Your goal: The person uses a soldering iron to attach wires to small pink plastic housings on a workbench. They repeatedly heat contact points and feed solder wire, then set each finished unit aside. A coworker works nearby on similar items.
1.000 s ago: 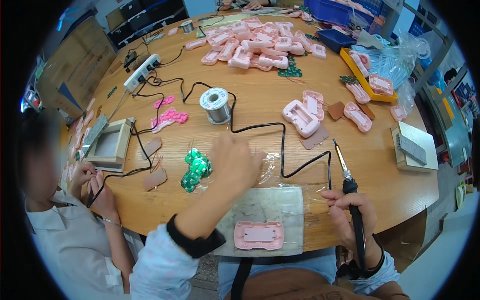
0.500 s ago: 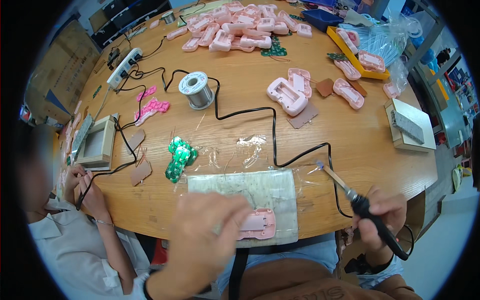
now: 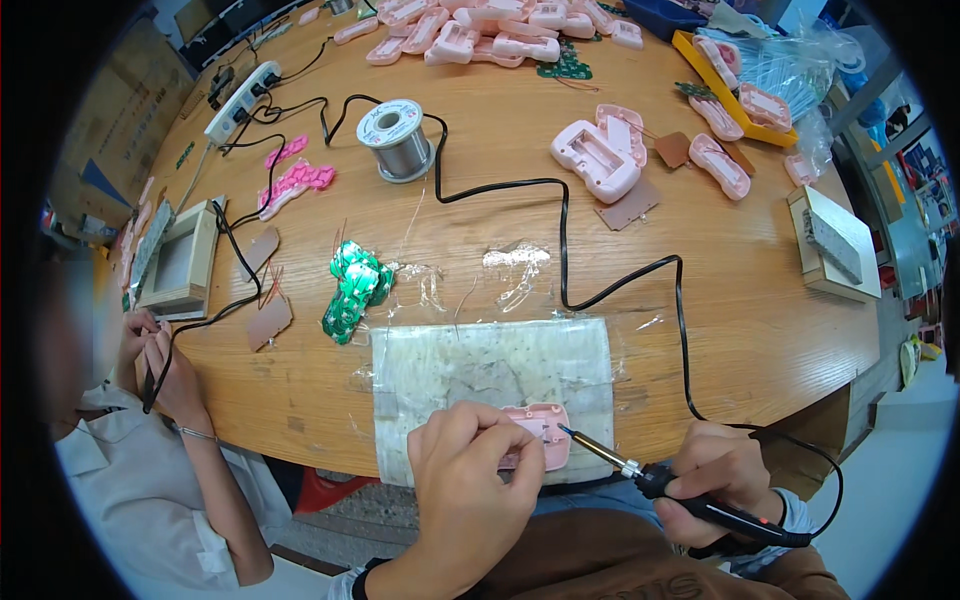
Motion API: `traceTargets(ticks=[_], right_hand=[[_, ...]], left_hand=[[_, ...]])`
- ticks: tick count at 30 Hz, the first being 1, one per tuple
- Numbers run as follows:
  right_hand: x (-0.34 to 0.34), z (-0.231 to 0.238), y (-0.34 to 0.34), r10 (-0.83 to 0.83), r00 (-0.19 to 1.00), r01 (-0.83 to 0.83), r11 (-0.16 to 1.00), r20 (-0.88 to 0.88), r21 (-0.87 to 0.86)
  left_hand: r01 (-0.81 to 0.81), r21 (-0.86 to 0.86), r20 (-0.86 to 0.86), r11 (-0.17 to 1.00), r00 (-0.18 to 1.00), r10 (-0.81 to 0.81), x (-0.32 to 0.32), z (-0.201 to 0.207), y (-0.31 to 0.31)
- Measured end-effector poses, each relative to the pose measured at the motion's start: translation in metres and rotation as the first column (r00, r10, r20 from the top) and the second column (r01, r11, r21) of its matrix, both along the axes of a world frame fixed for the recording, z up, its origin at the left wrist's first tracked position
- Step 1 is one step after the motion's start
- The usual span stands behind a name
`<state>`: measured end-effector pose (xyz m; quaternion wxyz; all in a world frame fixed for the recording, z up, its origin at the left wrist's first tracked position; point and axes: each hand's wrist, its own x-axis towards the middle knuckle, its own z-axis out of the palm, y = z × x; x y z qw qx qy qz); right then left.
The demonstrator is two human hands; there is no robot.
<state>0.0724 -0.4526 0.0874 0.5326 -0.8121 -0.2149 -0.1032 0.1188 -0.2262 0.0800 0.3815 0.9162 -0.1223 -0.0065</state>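
Note:
A pink plastic shell (image 3: pixel 549 421) lies open side up on a pale, stained mat (image 3: pixel 480 350) at the table's front edge. My left hand (image 3: pixel 470 480) is over its left part, thumb and fingers pinched together; anything between the fingertips is hidden. In my right hand (image 3: pixel 728 468) is a soldering iron (image 3: pixel 690 503), gripped by its black handle. Its tip points left and reaches the right end of the shell; whether it touches cannot be told.
Beyond the mat stand a solder spool (image 3: pixel 398 150) and a stack of green shiny boards (image 3: pixel 352 290). The iron's black cord (image 3: pixel 566 240) winds across the table. Pink shells (image 3: pixel 480 35) pile up at the back. A co-worker's hands (image 3: pixel 165 365) are at the left.
My left hand has come down and right onto the shell. The iron has swung from pointing up and away to pointing left, its tip now at the shell. The view has shifted slightly.

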Motion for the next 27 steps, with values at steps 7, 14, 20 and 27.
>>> traceTargets(ticks=[7, 14, 20, 27], right_hand=[[0.013, 0.003, 0.005, 0.124, 0.992, -0.123, 0.989, 0.000, -0.082], [0.024, 0.010, -0.001, 0.266, 0.964, -0.259, 0.949, 0.019, -0.180], [0.018, 0.010, -0.003, 0.122, 0.992, -0.122, 0.992, 0.014, -0.037], [0.013, 0.007, 0.000, 0.146, 0.989, -0.146, 0.989, -0.010, 0.000]], left_hand=[[-0.003, 0.034, -0.005, 0.999, 1.000, 0.003, 0.003, 0.001, -0.003], [0.026, 0.051, -0.020, 0.998, 0.999, -0.025, 0.006, 0.003, -0.002], [0.046, -0.005, -0.078, 0.999, 0.996, -0.046, 0.007, 0.007, 0.004], [0.103, -0.023, -0.117, 0.994, 0.987, -0.105, 0.008, 0.006, 0.008]])
